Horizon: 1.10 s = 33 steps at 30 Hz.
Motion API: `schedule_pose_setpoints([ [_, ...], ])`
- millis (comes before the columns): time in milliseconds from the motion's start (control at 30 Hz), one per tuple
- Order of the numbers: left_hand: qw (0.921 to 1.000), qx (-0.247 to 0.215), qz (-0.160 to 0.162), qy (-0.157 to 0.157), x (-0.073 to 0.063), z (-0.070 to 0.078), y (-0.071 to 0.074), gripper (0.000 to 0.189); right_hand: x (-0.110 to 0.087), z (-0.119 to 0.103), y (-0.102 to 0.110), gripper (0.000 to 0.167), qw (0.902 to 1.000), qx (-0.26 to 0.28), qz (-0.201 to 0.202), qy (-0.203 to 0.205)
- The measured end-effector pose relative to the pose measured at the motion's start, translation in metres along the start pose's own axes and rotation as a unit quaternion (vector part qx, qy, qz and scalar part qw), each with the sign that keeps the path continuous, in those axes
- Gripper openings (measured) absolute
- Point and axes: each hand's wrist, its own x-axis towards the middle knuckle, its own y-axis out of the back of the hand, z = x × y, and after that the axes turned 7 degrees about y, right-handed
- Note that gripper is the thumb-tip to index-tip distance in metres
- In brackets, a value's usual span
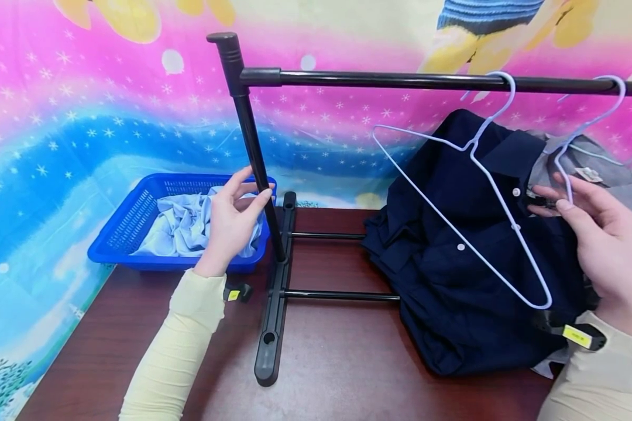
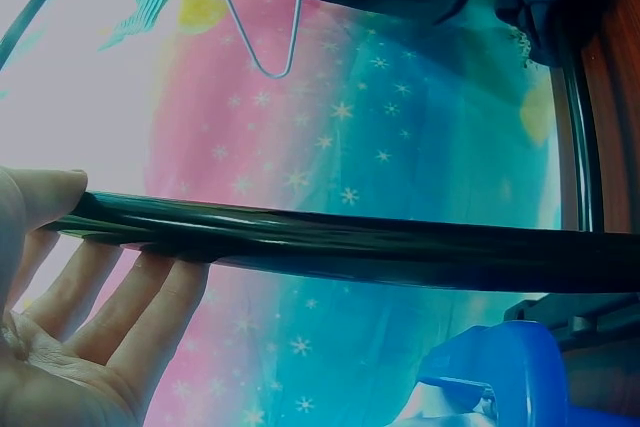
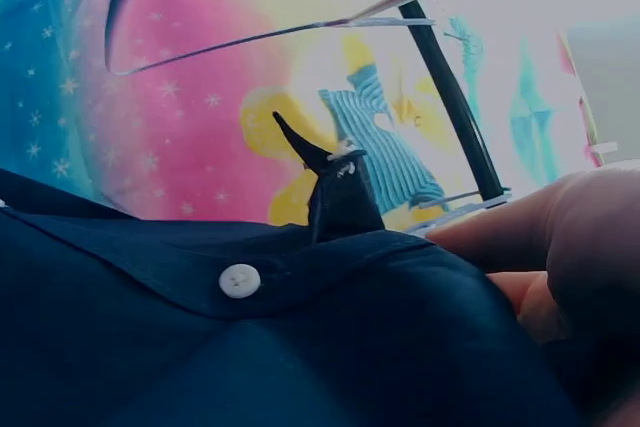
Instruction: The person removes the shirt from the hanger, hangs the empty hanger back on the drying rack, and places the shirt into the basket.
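Observation:
In the head view, my left hand (image 1: 232, 219) grips the slanted black upright post (image 1: 253, 140) of a garment rack. The left wrist view shows thumb and fingers on opposite sides of the post (image 2: 350, 247). My right hand (image 1: 611, 245) pinches the wire of a pale blue clothes hanger (image 1: 576, 131), thumb in front, fingers spread behind. This hanger hooks over the rack's bar, at the collar of a navy shirt (image 1: 453, 280) with white buttons. The shirt (image 3: 270, 347) fills the lower right wrist view, and the right hand (image 3: 570, 247) is at its collar edge.
A bare pale blue hanger (image 1: 432, 202) hangs left of the right hand, before the shirt. Behind is a grey shirt (image 1: 590, 155). A blue basket (image 1: 116, 254) with light blue cloth (image 1: 179, 228) stands left. The rack's foot (image 1: 268, 345) rests on the brown table (image 1: 342, 362).

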Motion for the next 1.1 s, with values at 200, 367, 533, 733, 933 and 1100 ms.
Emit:
schedule_pose_setpoints([
  [200,1.0000,0.000,-0.001,0.000,-0.001,0.000,0.000,0.044,-0.002,-0.004,-0.009,0.038,0.9973,-0.020,0.065,-0.027],
  [367,1.0000,-0.001,-0.003,0.008,-0.001,0.001,0.001,0.045,-0.002,-0.008,-0.012,0.037,0.9780,-0.173,0.101,-0.058],
  [533,1.0000,-0.002,-0.003,0.007,-0.001,0.002,0.001,0.045,-0.001,-0.009,-0.016,0.036,0.9603,-0.245,0.117,-0.066],
  [733,1.0000,-0.007,-0.005,0.005,-0.001,0.000,0.001,0.044,0.001,-0.011,-0.018,0.037,0.9481,-0.286,0.123,-0.065],
  [933,0.9999,-0.006,-0.005,0.007,-0.001,-0.001,0.002,0.045,0.002,-0.016,-0.018,0.036,0.9856,-0.094,0.133,-0.046],
  [1100,0.9999,-0.006,-0.005,0.007,-0.001,-0.001,0.001,0.046,0.004,-0.019,-0.020,0.032,0.9903,-0.024,0.137,-0.006],
])
